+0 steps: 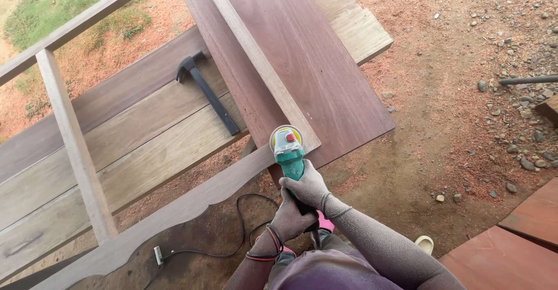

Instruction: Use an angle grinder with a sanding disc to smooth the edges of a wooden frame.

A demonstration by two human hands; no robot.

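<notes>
A green angle grinder (289, 150) with a yellow sanding disc rests against the near end of a pale wooden rail (256, 60) on a dark reddish panel (314, 57). My right hand (305, 186) grips the grinder's body just behind its head. My left hand (290, 219) clasps the rear of the handle below it. Both hands and forearms are coated in pale sawdust, with cord bands at the wrists.
A black claw hammer (206, 92) lies on the plank bench (139, 144) to the left. A scalloped board (174, 211) and frame rails (72, 139) cross the foreground. A black power cable (232, 249) trails on the sawdust-covered ground. Stones lie to the right, reddish boards (511, 249) at lower right.
</notes>
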